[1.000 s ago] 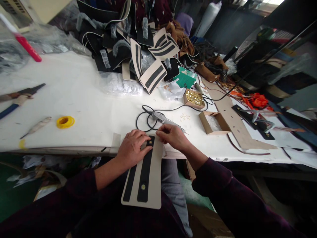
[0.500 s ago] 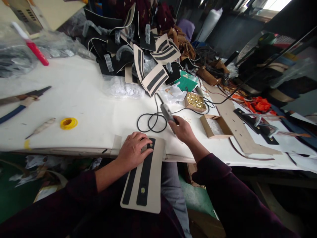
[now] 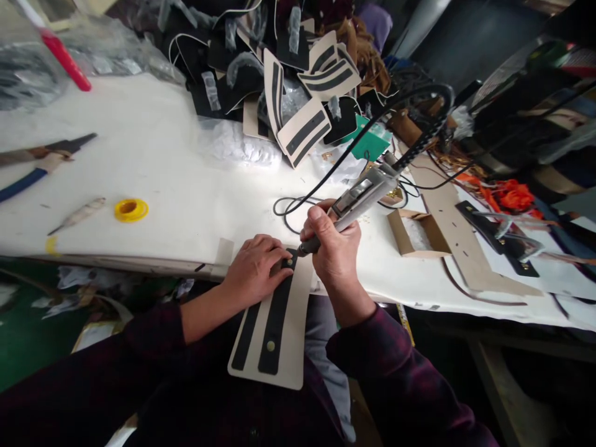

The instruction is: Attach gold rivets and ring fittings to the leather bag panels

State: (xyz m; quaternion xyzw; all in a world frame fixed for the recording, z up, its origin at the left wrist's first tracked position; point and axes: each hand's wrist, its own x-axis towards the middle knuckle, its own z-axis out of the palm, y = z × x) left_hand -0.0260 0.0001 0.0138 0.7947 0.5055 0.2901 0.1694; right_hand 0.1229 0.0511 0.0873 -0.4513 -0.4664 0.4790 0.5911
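A beige panel (image 3: 294, 335) with rounded corners and two black strips lies partly over the table edge, near my lap. The longer black strip (image 3: 276, 316) carries a brass fastener (image 3: 270, 346) low down and another by my fingertips. My left hand (image 3: 256, 270) presses the panel's upper end, thumb and forefinger either side of the top fastener. In my right hand (image 3: 336, 251) is a grey corded electric screwdriver (image 3: 361, 195), fingers wrapped round its lower body. Its tip points down left, close to the top fastener; whether they touch, I cannot tell.
Similar panels (image 3: 305, 130) are heaped at the back. An open cardboard box (image 3: 421, 236) stands on the right. To the left lie pliers (image 3: 40, 164), an awl-like tool (image 3: 77, 216) and a yellow tape roll (image 3: 131, 210). The screwdriver's black cord (image 3: 335, 162) loops over the table.
My right hand has brought the screwdriver from the table towards me, its tip now by the top fastener. The cord has risen with it. My left hand stays on the panel.
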